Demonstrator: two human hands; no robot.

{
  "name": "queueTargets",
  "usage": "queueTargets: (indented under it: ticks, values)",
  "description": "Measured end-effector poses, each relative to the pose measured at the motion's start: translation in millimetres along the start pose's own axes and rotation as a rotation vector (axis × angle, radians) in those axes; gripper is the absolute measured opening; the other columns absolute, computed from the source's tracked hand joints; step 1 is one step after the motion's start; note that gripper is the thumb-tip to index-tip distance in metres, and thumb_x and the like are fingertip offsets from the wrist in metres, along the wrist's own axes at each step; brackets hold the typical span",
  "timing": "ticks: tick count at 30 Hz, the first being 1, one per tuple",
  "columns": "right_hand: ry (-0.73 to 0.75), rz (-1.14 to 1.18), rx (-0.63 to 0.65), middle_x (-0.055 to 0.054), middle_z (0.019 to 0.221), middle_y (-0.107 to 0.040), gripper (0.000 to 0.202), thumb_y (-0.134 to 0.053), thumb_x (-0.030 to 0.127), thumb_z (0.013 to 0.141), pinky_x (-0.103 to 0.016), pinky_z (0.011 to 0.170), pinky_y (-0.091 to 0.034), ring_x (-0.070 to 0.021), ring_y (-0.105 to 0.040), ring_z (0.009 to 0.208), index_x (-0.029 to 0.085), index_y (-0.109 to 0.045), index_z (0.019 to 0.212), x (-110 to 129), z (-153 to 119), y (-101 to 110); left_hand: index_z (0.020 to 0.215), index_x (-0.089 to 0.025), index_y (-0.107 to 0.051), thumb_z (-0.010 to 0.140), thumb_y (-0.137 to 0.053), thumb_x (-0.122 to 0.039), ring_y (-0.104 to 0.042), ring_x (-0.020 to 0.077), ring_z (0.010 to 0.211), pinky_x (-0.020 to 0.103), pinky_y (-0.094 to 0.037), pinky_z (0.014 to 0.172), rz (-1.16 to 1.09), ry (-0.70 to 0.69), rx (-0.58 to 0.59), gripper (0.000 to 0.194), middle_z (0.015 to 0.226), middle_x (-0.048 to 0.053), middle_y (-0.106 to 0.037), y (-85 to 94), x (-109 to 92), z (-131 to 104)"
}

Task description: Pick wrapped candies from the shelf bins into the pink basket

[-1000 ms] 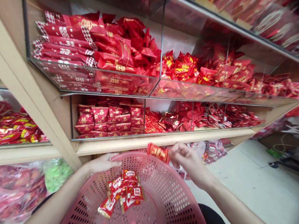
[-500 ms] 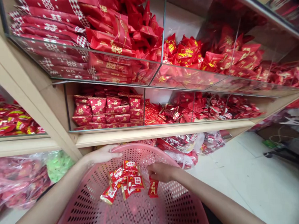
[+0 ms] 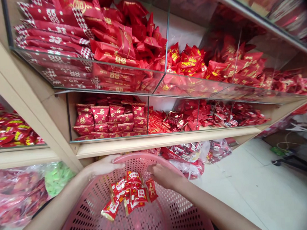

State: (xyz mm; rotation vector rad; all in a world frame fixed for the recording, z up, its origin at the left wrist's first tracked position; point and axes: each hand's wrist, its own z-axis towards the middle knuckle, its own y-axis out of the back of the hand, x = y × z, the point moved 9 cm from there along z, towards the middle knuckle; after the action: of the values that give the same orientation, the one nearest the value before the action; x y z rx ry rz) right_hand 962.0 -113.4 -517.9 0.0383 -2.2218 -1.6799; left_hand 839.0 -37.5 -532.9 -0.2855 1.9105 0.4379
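Observation:
A large pink plastic basket (image 3: 174,200) with a perforated wall stands tilted below me. My left hand (image 3: 104,166) grips its far rim at the left, fingers hooked over the edge. Inside lies a small pile of red snack packets (image 3: 133,190) with white and gold print. My right hand (image 3: 163,175) is over the inside of the basket, near the far wall, with its fingers curled. Just below those fingers, a single red packet (image 3: 151,189) rests against the pile's right side. Whether anything is inside the curled fingers is hidden.
Wooden shelving (image 3: 170,141) stands in front, with clear bins of red packets (image 3: 109,117) on two levels. Bagged packets (image 3: 187,154) lie under it, and a green bag (image 3: 58,176) is at the left. A black wheeled base (image 3: 296,161) stands on the tiled floor (image 3: 241,193).
The single red packet has moved left from under my right hand to the pile's edge. My right hand has shifted slightly left. The view has tipped a little, so the shelves appear lower.

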Motion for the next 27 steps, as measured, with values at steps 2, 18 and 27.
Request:
queueTargets:
  ticks: [2, 18, 27]
  values:
    - [0.012, 0.092, -0.071, -0.006, 0.075, -0.064, 0.018, -0.041, 0.009, 0.08, -0.022, 0.06, -0.037, -0.0124, -0.056, 0.069, 0.013, -0.057, 0.075, 6, -7, 39, 0.112, -0.017, -0.055, 0.07, -0.058, -0.047, -0.053, 0.0236, 0.106, 0.033, -0.038, 0.092, -0.002, -0.021, 0.006, 0.051, 0.117, 0.007, -0.06, -0.3, -2, 0]
    - [-0.504, 0.044, -0.713, -0.012, 0.093, -0.066, 0.026, -0.044, 0.028, 0.081, -0.028, 0.074, -0.041, -0.0223, -0.06, 0.089, 0.017, -0.066, 0.085, -87, 36, 197, 0.114, -0.017, -0.055, 0.066, -0.058, -0.054, -0.052, 0.0263, 0.106, 0.036, -0.037, 0.092, 0.065, 0.02, -0.013, 0.061, 0.116, 0.007, -0.061, 4.2, 10, 4]
    - [-0.56, 0.185, -0.727, -0.014, 0.085, -0.067, 0.018, -0.046, 0.021, 0.077, -0.027, 0.07, -0.042, -0.0226, -0.061, 0.086, 0.015, -0.062, 0.073, -93, 47, 194, 0.113, -0.017, -0.054, 0.066, -0.056, -0.057, -0.053, 0.0261, 0.105, 0.034, -0.039, 0.09, 0.088, 0.026, -0.038, 0.062, 0.114, 0.007, -0.062, 6.7, 11, 2]
